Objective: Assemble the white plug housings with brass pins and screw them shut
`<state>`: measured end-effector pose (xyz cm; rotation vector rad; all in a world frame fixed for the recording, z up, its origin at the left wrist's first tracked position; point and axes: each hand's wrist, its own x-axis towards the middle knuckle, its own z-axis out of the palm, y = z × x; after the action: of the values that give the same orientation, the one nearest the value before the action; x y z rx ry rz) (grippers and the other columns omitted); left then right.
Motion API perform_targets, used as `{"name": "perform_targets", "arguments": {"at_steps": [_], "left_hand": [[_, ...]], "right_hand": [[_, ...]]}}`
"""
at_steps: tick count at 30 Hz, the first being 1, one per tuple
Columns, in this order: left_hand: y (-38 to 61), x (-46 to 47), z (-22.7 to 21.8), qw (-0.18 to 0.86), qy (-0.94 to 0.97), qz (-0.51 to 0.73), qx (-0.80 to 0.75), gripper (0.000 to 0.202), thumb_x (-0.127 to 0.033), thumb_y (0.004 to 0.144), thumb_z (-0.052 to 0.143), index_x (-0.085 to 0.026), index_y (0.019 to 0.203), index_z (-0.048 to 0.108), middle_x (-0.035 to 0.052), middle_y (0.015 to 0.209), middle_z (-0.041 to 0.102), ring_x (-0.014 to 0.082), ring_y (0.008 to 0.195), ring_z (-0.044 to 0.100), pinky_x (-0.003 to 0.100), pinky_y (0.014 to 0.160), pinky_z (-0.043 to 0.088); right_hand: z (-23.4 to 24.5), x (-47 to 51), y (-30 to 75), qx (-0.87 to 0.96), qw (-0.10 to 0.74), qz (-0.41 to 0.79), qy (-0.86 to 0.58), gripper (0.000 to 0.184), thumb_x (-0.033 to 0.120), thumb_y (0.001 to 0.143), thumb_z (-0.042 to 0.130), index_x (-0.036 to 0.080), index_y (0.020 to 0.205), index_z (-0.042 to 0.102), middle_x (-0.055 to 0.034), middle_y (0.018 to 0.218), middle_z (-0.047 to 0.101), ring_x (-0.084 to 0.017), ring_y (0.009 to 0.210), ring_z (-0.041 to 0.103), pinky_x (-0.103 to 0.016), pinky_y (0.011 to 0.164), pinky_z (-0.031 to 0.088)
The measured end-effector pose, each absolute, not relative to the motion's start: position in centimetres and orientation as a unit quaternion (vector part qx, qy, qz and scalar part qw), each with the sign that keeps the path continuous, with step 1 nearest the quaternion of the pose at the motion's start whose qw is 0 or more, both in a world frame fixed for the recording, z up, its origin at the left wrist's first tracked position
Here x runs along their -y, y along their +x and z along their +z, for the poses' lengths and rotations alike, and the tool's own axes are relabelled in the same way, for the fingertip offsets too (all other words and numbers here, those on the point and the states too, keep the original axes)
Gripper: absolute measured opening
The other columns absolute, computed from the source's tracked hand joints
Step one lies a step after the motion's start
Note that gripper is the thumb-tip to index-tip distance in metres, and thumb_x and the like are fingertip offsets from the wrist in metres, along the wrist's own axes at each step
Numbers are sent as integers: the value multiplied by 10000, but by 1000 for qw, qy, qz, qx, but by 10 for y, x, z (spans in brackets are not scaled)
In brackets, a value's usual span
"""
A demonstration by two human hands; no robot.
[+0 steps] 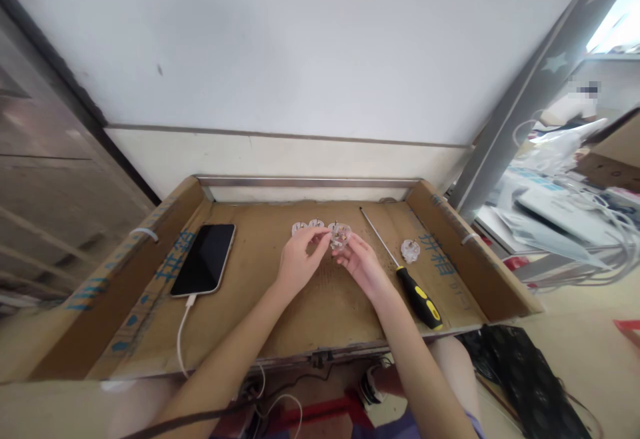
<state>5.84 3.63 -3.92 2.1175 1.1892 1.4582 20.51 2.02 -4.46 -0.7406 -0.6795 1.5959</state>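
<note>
Over the middle of the cardboard-lined bench, my right hand (359, 258) holds a small clear plastic part (341, 235) with metal bits inside; its exact kind is too small to tell. My left hand (303, 258) is closed, thumb and forefinger pinched at the left edge of that part. Whether a tiny piece sits in this pinch cannot be made out. Just beyond the left hand lie similar clear parts, one at the left (299, 227) and another (316, 223) beside it. To the right a further clear part (411, 250) rests alone on the cardboard.
A black and yellow screwdriver (419, 299) lies right of my hands, its shaft pointing away. At the left is a phone (204, 259) with a white cable (181, 339) running off the front edge. Raised cardboard sides (475, 252) border the bench; a white panel (300, 46) stands behind.
</note>
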Motion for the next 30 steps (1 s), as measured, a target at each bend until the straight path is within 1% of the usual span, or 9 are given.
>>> {"name": "perform_targets", "arguments": {"at_steps": [3, 6, 10, 12, 15, 17, 19, 25, 30], "left_hand": [[58, -35, -39, 117, 768, 483, -404, 176, -287, 881, 509, -202, 983, 625, 23, 900, 669, 157, 801, 590, 296, 769, 470], [62, -35, -39, 91, 838, 387, -374, 193, -327, 851, 551, -206, 984, 623, 31, 936, 664, 197, 900, 582, 343, 846, 440], [80, -38, -37, 80, 892, 265, -358, 426, -478, 784, 619, -212, 1115, 589, 49, 1044, 637, 244, 996, 545, 388, 904, 395], [91, -42, -36, 84, 902, 233, -355, 519, -519, 733, 657, -212, 1144, 579, 56, 1067, 624, 261, 1025, 528, 401, 930, 369], [102, -48, -38, 105, 911, 200, -345, 394, -461, 723, 682, -228, 1036, 625, 32, 1000, 641, 255, 1012, 530, 399, 942, 342], [104, -50, -39, 124, 905, 203, -352, 305, -417, 730, 681, -228, 965, 629, 18, 964, 649, 245, 996, 538, 394, 933, 338], [103, -49, -39, 138, 891, 223, -371, 305, -392, 715, 692, -213, 946, 606, 15, 954, 648, 240, 980, 544, 391, 918, 344], [93, -40, -32, 169, 861, 284, -387, 318, -305, 708, 687, -218, 981, 550, -10, 984, 642, 215, 945, 561, 376, 900, 368], [90, -33, -30, 209, 838, 313, -395, 295, -258, 716, 656, -221, 995, 566, 5, 944, 656, 213, 917, 583, 350, 848, 426]], "right_hand": [[-44, -19, 215, 289, 618, 658, -320, 385, 364, 626, 776, 153, 880, 579, 2, 782, 644, -81, 598, 581, -163, 480, 431], [-41, -10, 231, 300, 630, 634, -333, 404, 392, 611, 783, 173, 880, 577, 12, 755, 632, -71, 582, 567, -165, 497, 438], [-37, 7, 256, 336, 634, 591, -369, 382, 428, 631, 762, 173, 825, 554, 16, 683, 591, -67, 541, 531, -177, 492, 439], [-37, 11, 266, 361, 637, 554, -395, 350, 423, 698, 714, 158, 833, 530, 22, 673, 564, -64, 519, 507, -174, 458, 416], [-43, 13, 275, 407, 638, 480, -443, 276, 396, 833, 593, 138, 816, 497, 48, 620, 492, -45, 463, 438, -154, 409, 353], [-47, 12, 277, 442, 631, 424, -476, 260, 376, 875, 547, 135, 796, 488, 66, 580, 437, -36, 434, 388, -151, 398, 322], [-49, 11, 275, 480, 618, 364, -506, 245, 353, 875, 549, 136, 779, 487, 70, 574, 416, -41, 445, 379, -164, 427, 331], [-35, 10, 257, 592, 546, 190, -561, 70, 236, 811, 540, 169, 825, 529, 23, 683, 525, -97, 593, 464, -232, 593, 369], [-35, 9, 244, 673, 471, 125, -556, 97, 244, 811, 497, 196, 862, 565, -8, 774, 584, -120, 615, 494, -248, 616, 368]]}}
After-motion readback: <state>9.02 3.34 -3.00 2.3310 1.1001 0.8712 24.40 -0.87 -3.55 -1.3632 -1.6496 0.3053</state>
